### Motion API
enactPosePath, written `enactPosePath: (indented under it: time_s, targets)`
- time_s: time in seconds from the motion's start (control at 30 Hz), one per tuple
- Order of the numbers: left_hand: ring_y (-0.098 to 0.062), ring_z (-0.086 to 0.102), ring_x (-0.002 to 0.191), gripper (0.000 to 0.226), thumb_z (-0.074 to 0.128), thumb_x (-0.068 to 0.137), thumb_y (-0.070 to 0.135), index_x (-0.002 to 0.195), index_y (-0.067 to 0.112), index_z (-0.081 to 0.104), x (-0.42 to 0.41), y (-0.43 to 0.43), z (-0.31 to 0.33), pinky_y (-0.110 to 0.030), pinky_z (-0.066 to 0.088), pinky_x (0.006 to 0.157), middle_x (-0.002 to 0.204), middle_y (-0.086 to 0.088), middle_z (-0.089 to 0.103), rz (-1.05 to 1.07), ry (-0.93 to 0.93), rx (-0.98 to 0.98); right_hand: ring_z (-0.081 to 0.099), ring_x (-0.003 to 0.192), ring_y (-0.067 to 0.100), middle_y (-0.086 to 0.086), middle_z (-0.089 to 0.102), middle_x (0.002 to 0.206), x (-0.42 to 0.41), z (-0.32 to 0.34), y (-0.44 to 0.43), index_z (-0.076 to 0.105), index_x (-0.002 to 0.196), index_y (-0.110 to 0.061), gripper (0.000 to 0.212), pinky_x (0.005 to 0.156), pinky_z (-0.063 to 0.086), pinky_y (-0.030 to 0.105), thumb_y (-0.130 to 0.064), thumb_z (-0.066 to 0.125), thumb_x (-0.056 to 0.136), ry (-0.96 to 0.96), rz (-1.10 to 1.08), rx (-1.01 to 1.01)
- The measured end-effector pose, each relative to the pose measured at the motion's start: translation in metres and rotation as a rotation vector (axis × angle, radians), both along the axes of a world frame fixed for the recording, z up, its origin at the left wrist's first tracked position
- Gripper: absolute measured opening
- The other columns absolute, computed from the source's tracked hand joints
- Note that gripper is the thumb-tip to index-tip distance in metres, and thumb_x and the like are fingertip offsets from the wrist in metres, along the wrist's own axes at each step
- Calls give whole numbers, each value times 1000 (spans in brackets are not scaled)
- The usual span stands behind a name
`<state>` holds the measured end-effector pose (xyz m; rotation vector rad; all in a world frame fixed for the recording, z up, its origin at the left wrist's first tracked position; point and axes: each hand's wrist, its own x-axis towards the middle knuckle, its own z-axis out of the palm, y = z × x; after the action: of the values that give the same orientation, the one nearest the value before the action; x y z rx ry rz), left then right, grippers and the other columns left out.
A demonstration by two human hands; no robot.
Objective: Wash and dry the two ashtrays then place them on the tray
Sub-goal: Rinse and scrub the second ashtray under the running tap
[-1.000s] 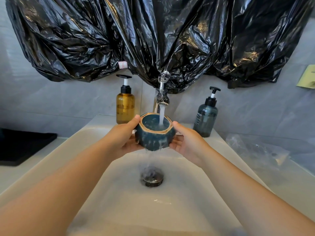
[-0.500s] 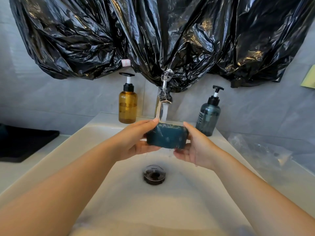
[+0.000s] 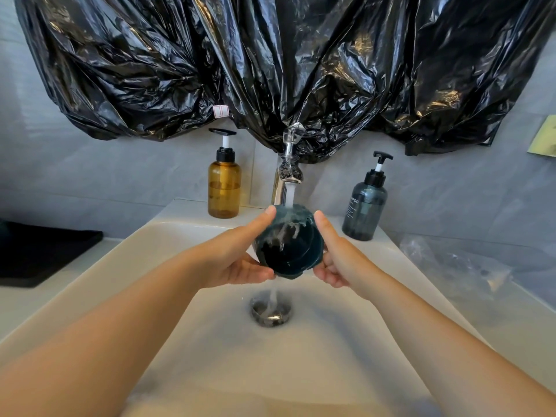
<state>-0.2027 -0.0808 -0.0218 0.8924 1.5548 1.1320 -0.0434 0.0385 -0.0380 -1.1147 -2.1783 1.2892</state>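
Note:
A dark teal ashtray is held over the white sink under the running faucet. It is tipped with its underside facing me, and water runs over it down to the drain. My left hand grips its left side, thumb on the upper edge. My right hand grips its right side, thumb up along the edge. A second ashtray is not in view. A black tray lies on the counter at the left.
An amber pump bottle stands left of the faucet and a dark grey pump bottle right of it. Black plastic sheeting hangs on the wall above. A crumpled clear plastic bag lies on the counter at the right.
The ashtray was upright and filling with water, then turned on its side; now it is tipped over with its underside toward me under the stream. Both hands kept hold.

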Motion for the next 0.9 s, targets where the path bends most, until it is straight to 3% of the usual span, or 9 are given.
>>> enactPosePath:
  time_s: [0.1,0.23,0.3,0.37,0.5,0.57,0.63,0.73,0.9]
  targets:
    - [-15,66,59,68,49,76,70,118,17,53,2,1,-4,-25,58,60,86,-13,75,6,216,33,35,40,9,0,48,50,2,-4,5,60,85,-14,92,41,31,19,-90,9,76,-40,-21,-17]
    - [-14,62,61,65,51,77,73,101,13,63,0,7,-9,-23,54,57,72,-6,68,151,316,36,31,39,8,-1,45,51,2,-3,6,53,82,-15,89,38,27,18,-91,9,74,-78,-40,-56]
    - [-17,67,76,62,52,79,71,100,14,64,-1,8,-9,-27,59,67,86,-6,70,206,258,44,32,41,9,0,46,53,1,0,3,51,78,-15,86,40,27,19,-91,11,75,-49,-28,-89]
    - [-26,71,88,54,55,84,63,106,15,63,2,6,-7,-35,61,74,99,-10,71,200,53,72,35,43,10,1,48,54,-1,1,-1,52,72,-14,85,44,29,19,-90,13,76,-36,-33,-111]
    - [-34,70,90,45,54,90,52,117,16,55,6,2,-2,-37,62,59,108,-16,68,215,-149,64,50,48,14,3,58,58,-1,8,-4,58,71,-10,90,52,42,23,-89,14,77,-71,-40,-140]
    - [-34,67,90,39,53,93,46,121,19,50,7,2,0,-36,61,54,107,-14,66,223,-208,63,65,61,20,7,69,72,1,12,-3,63,78,-8,85,62,54,29,-82,22,84,-48,-103,-47]
    - [-34,67,92,39,54,94,44,124,20,49,5,2,0,-36,60,55,107,-13,65,241,-206,59,70,82,25,9,72,95,3,15,-2,65,93,-15,59,77,60,39,-67,36,93,99,-186,153]
    - [-34,67,95,39,54,94,44,123,19,49,2,5,-4,-38,61,60,105,-13,65,231,-169,55,56,120,14,-3,60,131,2,30,-1,59,128,-23,36,103,44,31,-40,43,101,265,-155,536]
    - [-36,66,101,39,52,94,45,123,20,49,1,8,-6,-40,60,66,114,-14,65,196,-123,36,27,144,9,-4,32,157,-31,84,2,31,152,-18,50,118,25,30,-27,39,104,253,10,836]
